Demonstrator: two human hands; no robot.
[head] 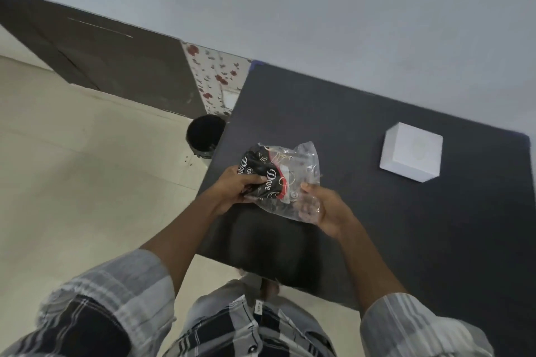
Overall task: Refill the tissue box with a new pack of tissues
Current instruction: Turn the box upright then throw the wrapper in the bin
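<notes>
holding: a crumpled plastic wrapper is gripped above the near edge of the dark tabletop.
left hand: closed on the black printed end.
right hand: half curled, fingers seen through the clear film.
handling: judged light, limp and slippery; best pinched at a bunched fold.
axis: runs roughly hand to hand, open clear end away.
tissue box: white, well apart to the right, resting on the tabletop.

Single head view, tilted, looking steeply down over dark table, hands close below.
</notes>
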